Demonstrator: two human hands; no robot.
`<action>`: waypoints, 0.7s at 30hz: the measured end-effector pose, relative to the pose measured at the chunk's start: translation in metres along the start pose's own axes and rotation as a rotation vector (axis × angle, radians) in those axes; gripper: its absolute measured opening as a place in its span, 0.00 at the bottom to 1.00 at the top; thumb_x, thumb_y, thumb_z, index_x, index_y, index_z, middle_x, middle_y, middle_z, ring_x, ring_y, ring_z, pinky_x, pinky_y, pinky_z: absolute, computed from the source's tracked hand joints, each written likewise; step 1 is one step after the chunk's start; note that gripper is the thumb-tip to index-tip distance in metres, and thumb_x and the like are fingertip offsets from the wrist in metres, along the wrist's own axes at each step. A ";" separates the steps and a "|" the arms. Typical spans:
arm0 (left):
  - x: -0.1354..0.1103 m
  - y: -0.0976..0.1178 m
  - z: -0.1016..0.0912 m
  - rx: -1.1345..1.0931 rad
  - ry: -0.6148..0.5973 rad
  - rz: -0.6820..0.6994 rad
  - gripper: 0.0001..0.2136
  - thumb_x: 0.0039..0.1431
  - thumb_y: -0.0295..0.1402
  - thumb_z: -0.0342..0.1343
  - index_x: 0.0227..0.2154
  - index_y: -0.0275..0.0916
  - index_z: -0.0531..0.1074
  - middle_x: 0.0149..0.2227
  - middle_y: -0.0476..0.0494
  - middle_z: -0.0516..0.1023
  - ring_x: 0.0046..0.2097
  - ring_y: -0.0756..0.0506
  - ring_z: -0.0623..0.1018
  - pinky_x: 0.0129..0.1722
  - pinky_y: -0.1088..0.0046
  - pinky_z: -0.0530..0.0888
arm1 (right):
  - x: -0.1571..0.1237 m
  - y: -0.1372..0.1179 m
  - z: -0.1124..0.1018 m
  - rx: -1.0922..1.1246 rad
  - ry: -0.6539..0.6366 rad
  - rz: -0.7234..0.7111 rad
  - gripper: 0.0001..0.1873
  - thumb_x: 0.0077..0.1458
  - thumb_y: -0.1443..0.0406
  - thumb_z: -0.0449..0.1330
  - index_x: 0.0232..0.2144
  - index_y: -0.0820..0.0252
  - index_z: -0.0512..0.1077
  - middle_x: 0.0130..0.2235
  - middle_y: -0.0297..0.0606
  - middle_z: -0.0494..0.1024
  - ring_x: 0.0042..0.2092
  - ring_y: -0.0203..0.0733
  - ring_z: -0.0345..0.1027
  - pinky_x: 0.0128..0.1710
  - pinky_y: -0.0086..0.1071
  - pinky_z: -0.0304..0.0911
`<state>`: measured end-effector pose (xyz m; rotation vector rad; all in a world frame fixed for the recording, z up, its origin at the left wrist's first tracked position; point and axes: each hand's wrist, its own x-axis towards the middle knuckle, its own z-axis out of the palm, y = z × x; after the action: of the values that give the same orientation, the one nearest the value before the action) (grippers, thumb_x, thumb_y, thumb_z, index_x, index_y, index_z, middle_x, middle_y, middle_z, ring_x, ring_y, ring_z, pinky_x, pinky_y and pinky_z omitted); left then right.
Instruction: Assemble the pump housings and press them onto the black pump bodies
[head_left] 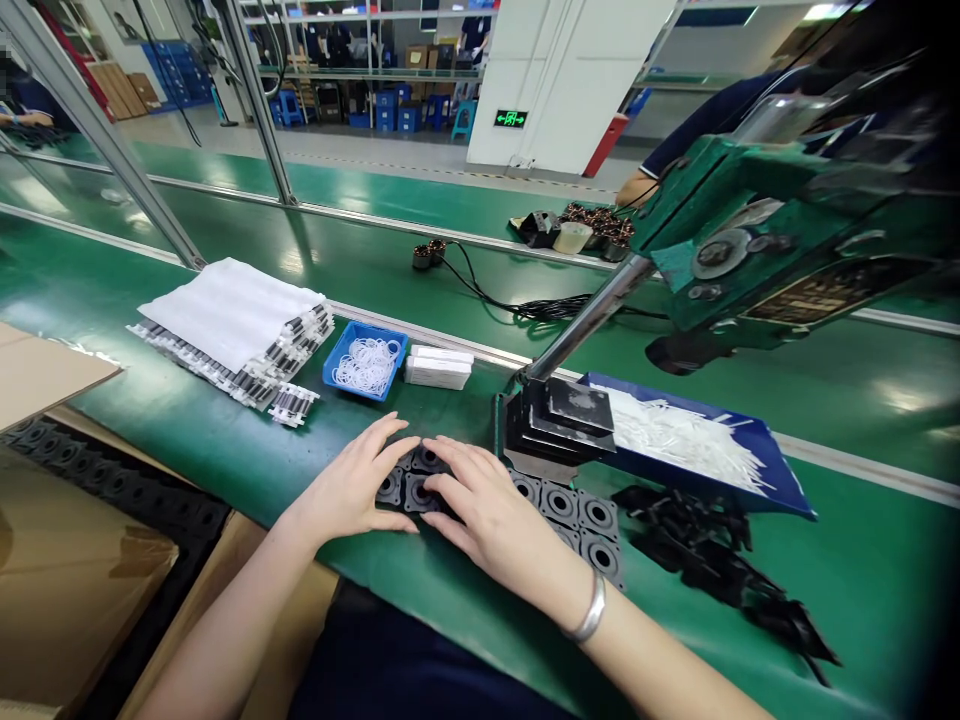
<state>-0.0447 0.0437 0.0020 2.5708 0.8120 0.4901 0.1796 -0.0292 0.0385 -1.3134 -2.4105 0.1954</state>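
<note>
My left hand curves round the left side of a small block of black square plates with round centre holes, thumb at the near edge and fingers at the far edge. From the right, my right hand wraps its bent fingers over the same block; a metal bangle circles that wrist. The palm side of both hands is hidden. More square plates lie in rows right of my right hand, partly covered by it. Beside them is a heap of thin black plastic parts.
A green press on a black base stands right of centre. Behind lie a blue bin of white strips, white blocks, a blue tray of white rings and sheet-covered stacked parts. Cardboard boxes stand left. Someone sits opposite.
</note>
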 end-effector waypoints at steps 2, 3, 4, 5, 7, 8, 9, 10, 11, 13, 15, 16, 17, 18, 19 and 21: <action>0.009 0.006 -0.004 0.042 -0.065 0.037 0.45 0.49 0.52 0.66 0.67 0.45 0.53 0.69 0.34 0.53 0.71 0.30 0.50 0.66 0.46 0.60 | -0.006 0.005 -0.007 0.009 0.082 0.017 0.08 0.63 0.64 0.59 0.44 0.61 0.70 0.61 0.52 0.66 0.64 0.54 0.58 0.60 0.53 0.62; 0.013 0.008 -0.005 0.060 -0.097 0.062 0.44 0.50 0.52 0.66 0.66 0.47 0.54 0.70 0.36 0.53 0.71 0.30 0.49 0.65 0.45 0.60 | -0.010 0.008 -0.011 0.007 0.132 0.036 0.08 0.64 0.64 0.57 0.44 0.61 0.70 0.60 0.51 0.67 0.63 0.53 0.59 0.60 0.52 0.62; 0.017 0.010 -0.004 0.074 -0.125 0.082 0.42 0.51 0.52 0.65 0.66 0.49 0.55 0.70 0.38 0.54 0.71 0.30 0.49 0.65 0.44 0.60 | -0.015 0.012 -0.015 0.002 0.182 0.058 0.08 0.65 0.65 0.56 0.44 0.61 0.70 0.60 0.51 0.67 0.62 0.53 0.60 0.59 0.52 0.63; 0.020 0.012 -0.002 0.083 -0.146 0.094 0.39 0.53 0.51 0.64 0.65 0.50 0.57 0.69 0.40 0.55 0.71 0.30 0.50 0.65 0.44 0.60 | -0.021 0.016 -0.020 -0.006 0.226 0.084 0.07 0.65 0.65 0.56 0.44 0.60 0.70 0.59 0.51 0.68 0.61 0.52 0.61 0.58 0.51 0.64; 0.023 0.016 0.005 0.092 -0.149 0.074 0.35 0.56 0.48 0.63 0.64 0.50 0.59 0.67 0.40 0.60 0.69 0.31 0.55 0.63 0.44 0.63 | -0.035 0.026 -0.028 -0.024 0.290 0.139 0.07 0.65 0.65 0.55 0.43 0.59 0.71 0.59 0.51 0.69 0.60 0.52 0.64 0.57 0.50 0.66; 0.023 0.019 0.010 0.097 -0.125 0.040 0.33 0.57 0.47 0.62 0.64 0.49 0.60 0.66 0.39 0.62 0.68 0.31 0.57 0.62 0.45 0.64 | -0.042 0.030 -0.031 -0.032 0.306 0.165 0.07 0.65 0.65 0.55 0.43 0.59 0.71 0.58 0.50 0.69 0.59 0.52 0.65 0.56 0.49 0.66; 0.023 0.022 0.015 0.106 -0.083 -0.009 0.32 0.58 0.46 0.62 0.63 0.48 0.61 0.65 0.38 0.63 0.66 0.31 0.60 0.61 0.45 0.65 | -0.050 0.034 -0.034 -0.039 0.317 0.187 0.07 0.66 0.64 0.55 0.43 0.59 0.71 0.58 0.50 0.70 0.59 0.52 0.65 0.56 0.49 0.67; 0.022 0.027 0.021 0.121 -0.030 -0.069 0.31 0.58 0.46 0.61 0.63 0.47 0.61 0.64 0.37 0.63 0.65 0.31 0.61 0.60 0.45 0.66 | -0.057 0.038 -0.036 -0.045 0.324 0.206 0.07 0.66 0.64 0.54 0.43 0.58 0.71 0.57 0.49 0.70 0.59 0.52 0.66 0.56 0.48 0.67; 0.021 0.031 0.027 0.143 0.029 -0.139 0.30 0.59 0.46 0.60 0.63 0.47 0.62 0.64 0.36 0.63 0.64 0.30 0.62 0.59 0.44 0.67 | -0.065 0.042 -0.037 -0.050 0.329 0.223 0.08 0.66 0.64 0.54 0.43 0.58 0.71 0.57 0.49 0.71 0.58 0.52 0.66 0.56 0.48 0.68; 0.022 0.043 0.039 0.192 0.150 -0.293 0.27 0.62 0.46 0.56 0.62 0.45 0.62 0.63 0.34 0.63 0.63 0.29 0.62 0.58 0.41 0.68 | -0.077 0.047 -0.039 -0.058 0.343 0.248 0.08 0.66 0.63 0.54 0.43 0.58 0.72 0.56 0.49 0.71 0.57 0.51 0.68 0.55 0.48 0.68; 0.026 0.055 0.049 0.219 0.249 -0.431 0.26 0.64 0.47 0.53 0.61 0.42 0.63 0.62 0.30 0.62 0.63 0.26 0.60 0.56 0.38 0.67 | -0.085 0.051 -0.039 -0.057 0.352 0.266 0.08 0.66 0.63 0.53 0.42 0.59 0.72 0.56 0.49 0.71 0.57 0.51 0.69 0.55 0.47 0.69; 0.029 0.061 0.054 0.216 0.290 -0.484 0.25 0.65 0.46 0.51 0.61 0.41 0.63 0.62 0.29 0.61 0.64 0.25 0.59 0.56 0.36 0.67 | -0.088 0.051 -0.039 -0.052 0.352 0.274 0.08 0.66 0.63 0.53 0.42 0.58 0.72 0.56 0.49 0.71 0.56 0.51 0.69 0.55 0.47 0.69; 0.033 0.067 0.057 0.204 0.323 -0.523 0.25 0.65 0.46 0.50 0.61 0.40 0.63 0.61 0.28 0.61 0.64 0.24 0.58 0.55 0.34 0.66 | -0.090 0.052 -0.039 -0.044 0.351 0.278 0.08 0.66 0.63 0.53 0.42 0.58 0.72 0.56 0.49 0.71 0.56 0.50 0.69 0.55 0.46 0.70; 0.035 0.072 0.060 0.181 0.344 -0.546 0.25 0.66 0.46 0.49 0.61 0.39 0.63 0.61 0.27 0.60 0.65 0.24 0.56 0.55 0.33 0.65 | -0.092 0.052 -0.039 -0.035 0.351 0.279 0.08 0.66 0.63 0.53 0.41 0.58 0.72 0.56 0.49 0.71 0.56 0.50 0.69 0.55 0.46 0.70; 0.037 0.076 0.062 0.150 0.354 -0.558 0.24 0.67 0.46 0.48 0.61 0.39 0.63 0.61 0.26 0.59 0.65 0.23 0.55 0.56 0.32 0.64 | -0.094 0.052 -0.039 -0.028 0.352 0.277 0.08 0.66 0.63 0.53 0.41 0.58 0.72 0.56 0.48 0.72 0.56 0.50 0.69 0.54 0.45 0.70; 0.036 0.083 0.062 0.073 0.333 -0.569 0.25 0.68 0.45 0.45 0.62 0.38 0.61 0.62 0.26 0.57 0.67 0.24 0.53 0.57 0.32 0.63 | -0.099 0.052 -0.040 -0.020 0.354 0.266 0.08 0.66 0.64 0.53 0.42 0.58 0.72 0.56 0.48 0.71 0.56 0.50 0.69 0.54 0.45 0.70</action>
<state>0.0485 -0.0133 -0.0045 2.1937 1.6322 0.7153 0.2844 -0.0853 0.0332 -1.5317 -1.9484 0.0071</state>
